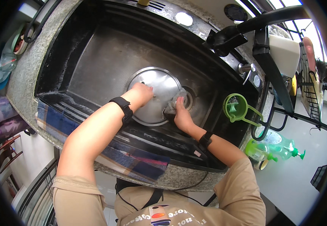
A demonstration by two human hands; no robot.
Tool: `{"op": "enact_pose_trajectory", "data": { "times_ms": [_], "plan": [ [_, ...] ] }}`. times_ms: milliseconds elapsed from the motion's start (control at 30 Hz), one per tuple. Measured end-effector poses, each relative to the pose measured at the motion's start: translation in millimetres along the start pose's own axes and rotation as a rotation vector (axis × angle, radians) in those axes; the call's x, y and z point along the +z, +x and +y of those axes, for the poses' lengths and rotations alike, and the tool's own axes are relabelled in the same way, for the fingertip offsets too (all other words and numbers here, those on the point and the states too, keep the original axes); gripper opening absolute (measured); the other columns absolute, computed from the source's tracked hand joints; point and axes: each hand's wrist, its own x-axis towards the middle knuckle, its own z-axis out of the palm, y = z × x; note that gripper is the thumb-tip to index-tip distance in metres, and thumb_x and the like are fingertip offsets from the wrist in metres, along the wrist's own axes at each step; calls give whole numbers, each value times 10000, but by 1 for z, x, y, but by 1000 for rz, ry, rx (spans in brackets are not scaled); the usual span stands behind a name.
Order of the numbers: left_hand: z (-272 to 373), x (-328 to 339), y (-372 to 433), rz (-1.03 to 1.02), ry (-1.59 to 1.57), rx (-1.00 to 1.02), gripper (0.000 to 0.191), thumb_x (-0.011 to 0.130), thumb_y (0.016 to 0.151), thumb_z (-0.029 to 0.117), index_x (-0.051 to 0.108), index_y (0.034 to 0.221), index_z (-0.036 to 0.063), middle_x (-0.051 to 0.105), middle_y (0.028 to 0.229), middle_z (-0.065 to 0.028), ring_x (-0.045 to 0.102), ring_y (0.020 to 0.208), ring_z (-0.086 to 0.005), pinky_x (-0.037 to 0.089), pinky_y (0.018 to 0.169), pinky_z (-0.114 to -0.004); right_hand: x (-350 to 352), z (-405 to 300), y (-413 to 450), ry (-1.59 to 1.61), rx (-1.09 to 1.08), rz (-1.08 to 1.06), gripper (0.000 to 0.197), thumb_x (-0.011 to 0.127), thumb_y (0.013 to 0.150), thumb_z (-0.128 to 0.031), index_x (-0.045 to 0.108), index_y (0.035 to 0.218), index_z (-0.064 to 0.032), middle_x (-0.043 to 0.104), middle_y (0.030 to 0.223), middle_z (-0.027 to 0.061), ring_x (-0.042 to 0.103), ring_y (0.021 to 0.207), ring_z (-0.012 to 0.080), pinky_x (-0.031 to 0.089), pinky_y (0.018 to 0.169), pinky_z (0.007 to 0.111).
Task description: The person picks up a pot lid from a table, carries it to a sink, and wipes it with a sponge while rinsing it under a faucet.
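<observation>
A round stainless-steel pot lid lies top side up over the floor of the black sink. My left hand is closed around the handle at the lid's middle, which it mostly hides. In my right hand is a grey cloth, pressed with flattened fingers against the lid's right edge. Just beyond the cloth, the sink's drain is partly covered.
A green strainer cup sits on the sink's right side. Green pump bottles stand beyond it. The black faucet overhangs the far right. A plaid cloth drapes the near edge. A black rack rises at right.
</observation>
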Motion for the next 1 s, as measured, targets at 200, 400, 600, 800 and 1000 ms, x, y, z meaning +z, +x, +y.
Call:
{"op": "enact_pose_trajectory", "data": {
  "times_ms": [200, 400, 600, 800, 1000],
  "plan": [
    [2, -3, -3, 9, -33, -64, 384, 466, 799, 78, 458, 1169, -23, 638, 835, -113, 626, 777, -266, 495, 619, -366, 1, -4, -5, -79, 2, -70, 629, 394, 690, 92, 182, 1281, 141, 161, 1319, 376, 292, 1191, 466, 265, 1015, 398],
    [-4, -10, -11, 29, -46, -88, 357, 563, 779, 117, 531, 1120, 17, 645, 934, -91, 626, 863, -229, 502, 680, -325, 13, -2, 2, -184, -47, 23, 596, 415, 742, 18, 199, 1286, 127, 183, 1327, 353, 240, 1219, 474, 232, 1028, 444],
    [-44, -23, -30, -149, -74, -163, 451, 608, 720, 152, 521, 1162, 135, 611, 991, -100, 591, 917, -250, 483, 739, -349, 2, -26, 47, -360, -248, 78, 600, 473, 854, -206, 199, 1325, 45, 208, 1370, 262, 220, 1235, 466, 218, 1036, 444],
    [-55, -16, -40, -155, -94, -229, 398, 624, 722, 160, 560, 1111, 110, 625, 956, -100, 596, 914, -245, 485, 744, -340, 7, -43, 65, -423, -299, 108, 608, 498, 833, -192, 220, 1322, 40, 229, 1372, 240, 270, 1218, 454, 265, 1006, 452],
    [-59, -32, -53, -187, -31, -208, 244, 596, 711, 69, 650, 948, 60, 634, 996, -86, 617, 917, -209, 508, 720, -338, 26, -57, 30, -504, -256, 13, 617, 498, 807, -138, 215, 1321, 53, 228, 1374, 242, 266, 1238, 421, 254, 1014, 451]
  ]
}}
